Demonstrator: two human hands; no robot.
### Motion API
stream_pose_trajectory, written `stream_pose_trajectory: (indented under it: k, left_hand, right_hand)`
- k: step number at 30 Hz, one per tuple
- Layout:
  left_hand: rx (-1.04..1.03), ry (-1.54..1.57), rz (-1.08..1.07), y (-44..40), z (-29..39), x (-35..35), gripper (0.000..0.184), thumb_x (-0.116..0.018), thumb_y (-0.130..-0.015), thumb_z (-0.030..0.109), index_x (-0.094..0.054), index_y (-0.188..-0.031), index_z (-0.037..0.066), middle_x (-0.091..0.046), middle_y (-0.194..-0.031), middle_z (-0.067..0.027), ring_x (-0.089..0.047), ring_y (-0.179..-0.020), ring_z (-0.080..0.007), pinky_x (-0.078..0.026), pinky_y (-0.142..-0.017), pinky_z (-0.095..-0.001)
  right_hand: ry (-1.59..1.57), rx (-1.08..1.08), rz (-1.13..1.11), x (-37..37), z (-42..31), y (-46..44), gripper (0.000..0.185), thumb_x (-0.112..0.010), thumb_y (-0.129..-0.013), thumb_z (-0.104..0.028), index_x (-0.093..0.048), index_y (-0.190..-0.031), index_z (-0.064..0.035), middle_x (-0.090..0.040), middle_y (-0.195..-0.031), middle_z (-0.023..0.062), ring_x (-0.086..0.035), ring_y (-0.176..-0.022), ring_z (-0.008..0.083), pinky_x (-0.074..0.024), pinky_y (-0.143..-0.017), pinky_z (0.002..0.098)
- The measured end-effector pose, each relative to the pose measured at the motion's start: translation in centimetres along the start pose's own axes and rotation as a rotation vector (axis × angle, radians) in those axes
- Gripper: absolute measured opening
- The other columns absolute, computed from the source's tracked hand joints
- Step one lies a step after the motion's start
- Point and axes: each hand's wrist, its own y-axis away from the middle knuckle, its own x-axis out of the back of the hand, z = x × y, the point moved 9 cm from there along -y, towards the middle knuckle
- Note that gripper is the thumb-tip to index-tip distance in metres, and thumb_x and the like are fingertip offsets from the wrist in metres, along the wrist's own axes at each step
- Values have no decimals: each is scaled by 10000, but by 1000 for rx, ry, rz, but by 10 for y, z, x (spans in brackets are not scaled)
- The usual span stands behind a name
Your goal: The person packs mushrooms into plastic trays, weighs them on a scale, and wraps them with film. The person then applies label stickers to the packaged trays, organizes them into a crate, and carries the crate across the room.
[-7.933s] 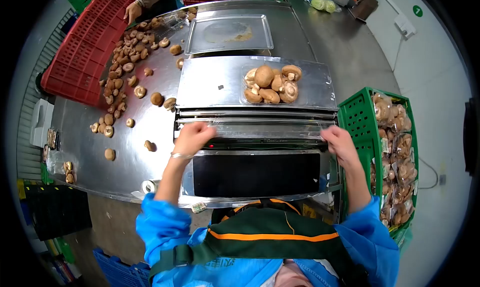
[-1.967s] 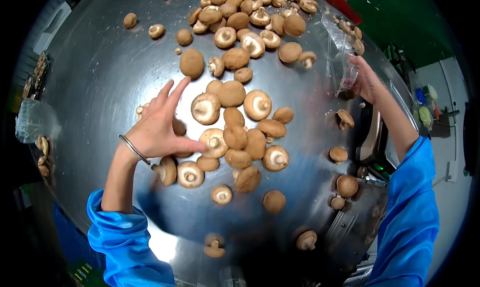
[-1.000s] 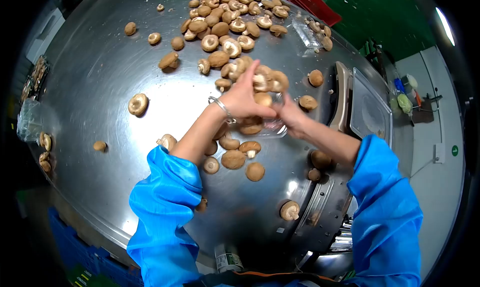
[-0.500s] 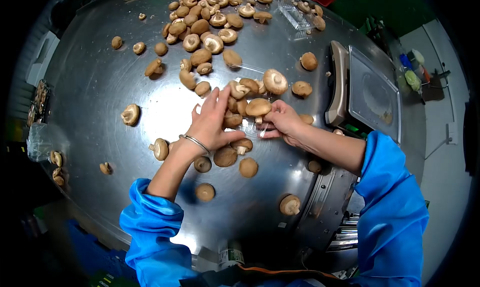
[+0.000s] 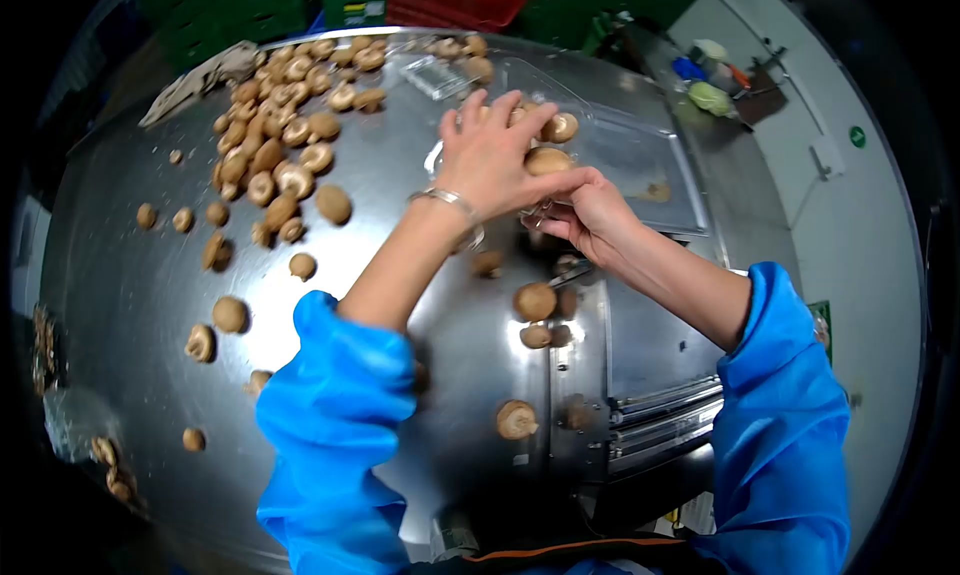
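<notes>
My left hand (image 5: 490, 160), with a bracelet at the wrist, spreads and curls over shiitake mushrooms (image 5: 548, 162) heaped in a clear plastic tray (image 5: 535, 215). Its thumb reaches across to my right hand (image 5: 603, 220). The right fingers are closed on the tray's near right side, below the mushrooms. Much of the tray and its contents is hidden behind my hands. A brown cap and another mushroom (image 5: 560, 128) show between and beyond the left fingers. Both hands are above the table, by the scale (image 5: 640, 160).
A large pile of mushrooms (image 5: 280, 145) lies on the steel table (image 5: 110, 295), with several scattered singly. Another clear tray (image 5: 437, 78) is at the back edge. A cloth (image 5: 205, 78) lies at the far left. A red crate (image 5: 455, 3) stands behind the table. Metal machinery (image 5: 660, 415) is at right.
Both hands have moved up and right with the tray of mushrooms, towards the scale. My left hand now covers the mushrooms' top. The view has turned right, so the pile appears further left.
</notes>
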Motion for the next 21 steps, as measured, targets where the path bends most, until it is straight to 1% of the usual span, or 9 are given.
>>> stream_pose_trajectory:
  k: [3,4,7,9,12,14,17,18,21]
  left_hand:
    - [-51,97,-40,-55,40,-73,648,-606,-604,638,-585,-1112,237,-506,-1182,-92,-346,-1180,-352,-253,-941,-531]
    - [-29,107,-133,-66,54,-88,587,-618,-583,592,-618,-1052,240,-548,-1123,-78,-407,-1132,-324,-300,-932,-490]
    - [-91,246,-502,-83,78,-145,711,-659,-569,589,-543,-1178,240,-482,-1237,-105,-315,-1211,-368,-221,-1006,-483]
    - [-198,251,-526,-96,88,-164,733,-671,-550,540,-512,-1208,259,-441,-1285,-98,-285,-1231,-372,-222,-1017,-473]
    - [-286,188,-602,-105,99,-200,758,-672,-536,499,-473,-1238,289,-382,-1339,-80,-256,-1253,-358,-217,-1027,-471]
    - [-279,148,-652,-114,90,-206,745,-671,-537,486,-476,-1232,301,-387,-1334,-75,-258,-1254,-348,-219,-1028,-476]
    - [-261,85,-686,-115,69,-194,681,-651,-562,466,-497,-1205,302,-403,-1311,-73,-288,-1238,-334,-244,-1021,-478]
    - [-228,103,-705,-116,59,-193,666,-647,-569,464,-503,-1198,297,-405,-1307,-77,-294,-1233,-335,-250,-1019,-474]
    - [-169,262,-753,-114,38,-194,637,-658,-588,405,-516,-1188,246,-401,-1278,-113,-366,-1186,-325,-323,-997,-405]
  right_hand:
    - [-16,64,109,75,-24,-11,237,-351,-880,4,-459,-1090,26,-548,-1033,154,-609,-891,264,-562,-734,391]
    - [-47,50,159,93,-26,-10,244,-345,-874,13,-456,-1091,27,-548,-1036,156,-607,-900,267,-562,-735,391]
    - [-164,15,258,148,-20,-20,255,-349,-869,24,-417,-1110,64,-531,-1043,176,-593,-937,293,-537,-789,421]
    - [-319,-32,294,168,-17,-20,254,-346,-870,19,-410,-1109,75,-528,-1049,184,-595,-935,292,-556,-770,394]
    - [-269,-101,263,185,-13,-25,234,-362,-886,-10,-426,-1092,80,-545,-1006,182,-602,-922,291,-570,-750,368]
    - [-191,-121,200,185,-14,-33,265,-439,-865,-72,-449,-1100,49,-565,-986,153,-586,-960,268,-562,-728,362]
    - [170,-26,252,190,-32,-32,379,-524,-813,-160,-456,-1146,7,-549,-1075,137,-525,-1065,254,-520,-740,357]
    - [324,6,199,184,-32,-32,548,-616,-751,-278,-434,-1195,-15,-528,-1145,123,-493,-1081,242,-432,-833,310]
    - [659,140,292,161,-29,-40,779,-702,-662,-348,-360,-1261,14,-481,-1205,154,-419,-1163,263,-403,-894,345]
